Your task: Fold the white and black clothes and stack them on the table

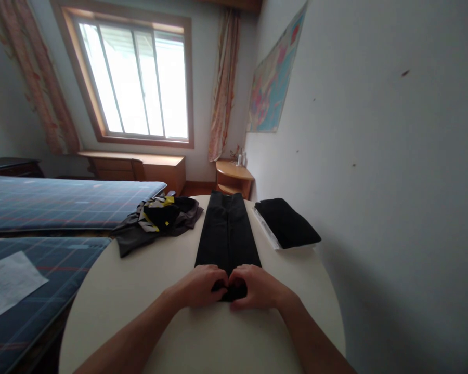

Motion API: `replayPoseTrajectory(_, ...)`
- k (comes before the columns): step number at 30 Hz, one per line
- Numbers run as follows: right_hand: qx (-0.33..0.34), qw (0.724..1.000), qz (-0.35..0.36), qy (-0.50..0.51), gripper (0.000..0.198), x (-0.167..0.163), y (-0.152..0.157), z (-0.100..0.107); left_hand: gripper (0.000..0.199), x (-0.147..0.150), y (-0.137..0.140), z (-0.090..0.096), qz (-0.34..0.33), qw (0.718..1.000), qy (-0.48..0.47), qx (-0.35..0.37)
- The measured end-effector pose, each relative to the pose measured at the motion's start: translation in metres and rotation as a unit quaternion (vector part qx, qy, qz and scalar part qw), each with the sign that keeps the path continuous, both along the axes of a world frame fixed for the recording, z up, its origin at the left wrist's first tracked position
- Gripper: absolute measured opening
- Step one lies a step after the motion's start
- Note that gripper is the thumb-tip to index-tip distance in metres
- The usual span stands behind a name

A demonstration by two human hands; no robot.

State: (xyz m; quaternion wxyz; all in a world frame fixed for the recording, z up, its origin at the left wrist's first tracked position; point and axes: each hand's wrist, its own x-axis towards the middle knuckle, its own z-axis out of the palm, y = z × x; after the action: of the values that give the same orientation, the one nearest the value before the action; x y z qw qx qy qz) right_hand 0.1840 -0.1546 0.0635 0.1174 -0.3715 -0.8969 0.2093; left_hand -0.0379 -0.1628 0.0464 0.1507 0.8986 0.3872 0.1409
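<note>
A black garment (226, 228), folded into a long flat strip with a line down its middle, lies lengthwise on a round white table (140, 291). At its near end my left hand (206, 284) is closed on the fabric, fingers curled and thumb toward the middle. My right hand (254, 286) mirrors it, closed on the same end, with the fingertips of both hands almost meeting. Dark cloth shows inside the curl of the fingers, but the exact grip of the fingertips is partly hidden.
A crumpled pile of grey, black and yellow clothing (161, 215) lies at the table's left. On the right is a folded black cloth (286, 223) atop something white. Blue plaid mattresses (70, 202) stand left, one bearing a paper sheet (10, 283). A wall (393, 208) borders the right.
</note>
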Motion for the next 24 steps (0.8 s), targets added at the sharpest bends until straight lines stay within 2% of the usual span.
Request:
replayPoseTrajectory(7,0.023,0.999,0.024,-0.007,0.02,-0.002,0.0,-0.004,0.013,-0.002,0.001,-0.004,0.012,1.0,-0.004,-0.007)
replayPoseTrajectory(12,0.019,0.999,0.039,-0.008,0.019,-0.001,0.001,-0.006,0.01,-0.004,0.001,-0.002,-0.052,0.999,-0.01,-0.005)
replayPoseTrajectory(16,0.03,0.999,0.038,-0.02,0.021,-0.003,0.001,-0.006,0.013,-0.005,-0.001,0.001,-0.067,0.998,-0.002,-0.003)
replayPoseTrajectory(20,0.046,0.998,0.032,-0.02,0.018,-0.006,-0.001,-0.005,0.017,0.001,-0.005,0.005,-0.049,0.999,0.011,0.009)
replayPoseTrajectory(24,0.048,0.998,0.028,-0.009,0.024,-0.007,-0.003,-0.004,0.018,0.008,-0.007,0.005,0.009,1.0,0.018,0.014)
